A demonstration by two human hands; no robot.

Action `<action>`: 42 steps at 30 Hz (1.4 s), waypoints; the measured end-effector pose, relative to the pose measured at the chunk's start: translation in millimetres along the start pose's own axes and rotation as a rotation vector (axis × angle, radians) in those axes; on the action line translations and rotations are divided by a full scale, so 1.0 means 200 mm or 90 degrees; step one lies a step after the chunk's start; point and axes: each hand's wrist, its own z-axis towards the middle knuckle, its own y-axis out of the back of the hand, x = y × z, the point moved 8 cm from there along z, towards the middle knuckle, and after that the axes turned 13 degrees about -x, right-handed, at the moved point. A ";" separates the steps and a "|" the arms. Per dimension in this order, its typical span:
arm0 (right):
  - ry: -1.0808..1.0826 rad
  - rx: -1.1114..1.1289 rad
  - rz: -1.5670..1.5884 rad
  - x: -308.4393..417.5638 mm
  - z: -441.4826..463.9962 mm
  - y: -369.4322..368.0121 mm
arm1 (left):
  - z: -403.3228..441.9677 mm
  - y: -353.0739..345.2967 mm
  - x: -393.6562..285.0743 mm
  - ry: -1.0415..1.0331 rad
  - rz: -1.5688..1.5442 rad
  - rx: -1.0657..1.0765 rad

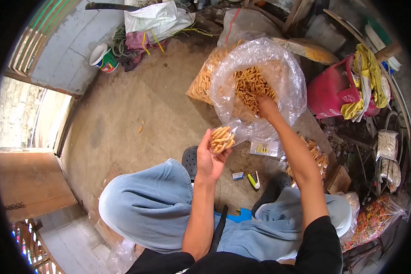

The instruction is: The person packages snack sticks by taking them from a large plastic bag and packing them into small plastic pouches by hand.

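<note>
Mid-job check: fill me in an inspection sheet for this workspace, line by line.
Surface: concrete floor, a few loose snack sticks.
Job's things: large plastic bag, open, holding many snack sticks; small clear bag, partly filled.
Clutter: apparent stapler and small blue box near the feet.
Hands: left hand holds the small clear bag; right hand is inside the large one.
Cables: nothing seen for certain.
Surroundings: pink container with yellow cloth; white-and-green bucket.

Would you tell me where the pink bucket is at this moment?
In the head view, the pink bucket is on the right, beside the large open bag, with yellow cloth hanging over its rim.
</note>
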 end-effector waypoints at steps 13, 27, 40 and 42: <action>-0.203 0.023 0.208 -0.20 0.03 0.15 | -0.01 -0.01 -0.05 -0.052 -0.008 -0.003; -0.287 0.031 0.220 -0.22 -0.03 0.10 | -0.03 0.02 -0.06 -0.055 -0.001 -0.005; -0.270 -0.037 0.063 -0.25 -0.04 0.10 | -0.03 0.02 -0.06 -0.064 0.000 -0.023; -0.228 -0.052 0.032 -0.23 -0.05 0.14 | -0.03 0.02 -0.06 -0.063 -0.006 -0.014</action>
